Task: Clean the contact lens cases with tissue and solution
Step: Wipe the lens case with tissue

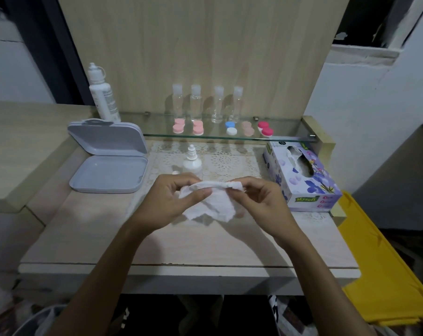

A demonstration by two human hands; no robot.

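Both hands hold a crumpled white tissue (211, 200) above the pale wooden desk (181, 243).
The left hand (166, 202) and right hand (259, 202) each pinch its top edge; contact lens cases (198, 128) sit apart on the glass shelf (288, 132), small white dropper bottle (192, 160) between.

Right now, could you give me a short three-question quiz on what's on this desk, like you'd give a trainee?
1. True or false: both hands hold the tissue.
2. How many clear bottles stand on the glass shelf?
3. The tissue box sits on which side of the desk: A) the person's left, B) the person's right?

Key:
1. True: the left hand and the right hand each pinch it above the desk.
2. Four.
3. B.
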